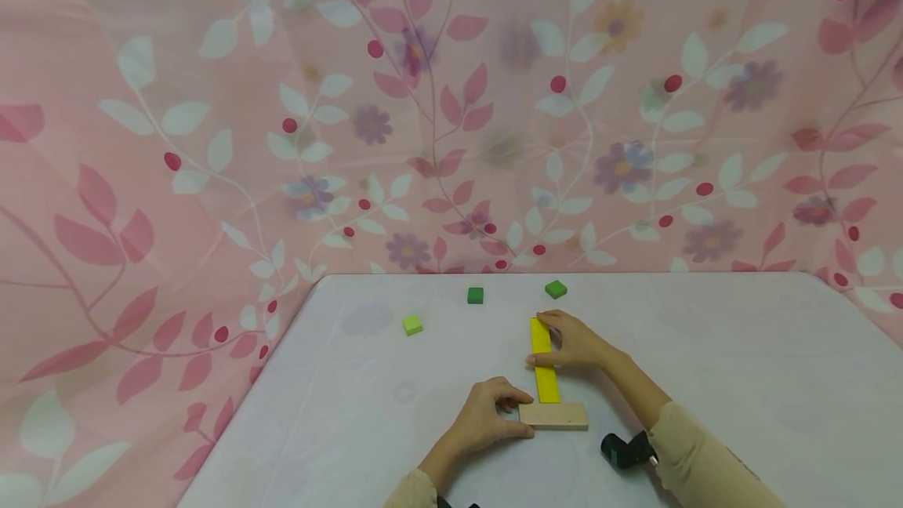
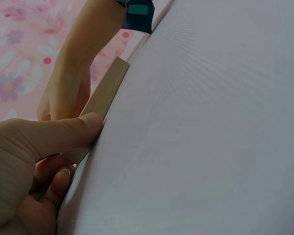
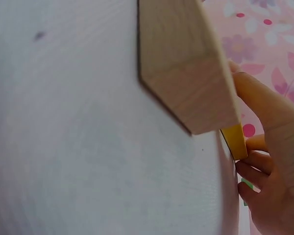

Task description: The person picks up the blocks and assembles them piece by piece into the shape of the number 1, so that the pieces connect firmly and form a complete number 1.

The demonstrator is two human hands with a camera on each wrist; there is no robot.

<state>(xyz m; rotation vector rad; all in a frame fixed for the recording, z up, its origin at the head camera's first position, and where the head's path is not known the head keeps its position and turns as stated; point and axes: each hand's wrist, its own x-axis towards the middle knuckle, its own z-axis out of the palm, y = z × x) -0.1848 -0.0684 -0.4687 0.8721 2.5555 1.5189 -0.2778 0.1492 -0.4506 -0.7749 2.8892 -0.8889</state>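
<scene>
A plain wooden block (image 1: 557, 415) lies crosswise on the white table. My left hand (image 1: 485, 418) grips its left end, thumb at the near side and fingers at the far side. Beyond it a long yellow block (image 1: 546, 382) points away from me, its near end right at the wooden block's far edge, so the two form an upside-down T. My right hand (image 1: 580, 345) holds the yellow block near its far part, thumb across to the left edge. In the right wrist view the wooden block's end (image 3: 201, 98) stands large in front and hides most of the yellow block (image 3: 236, 144).
Several small green blocks lie farther back: a light green one (image 1: 412, 325) at left, a dark green one (image 1: 476, 295) and another green one (image 1: 556, 289) near the back edge. A black device (image 1: 624, 451) sits at my right wrist. A pink floral cloth (image 1: 451, 139) hangs behind.
</scene>
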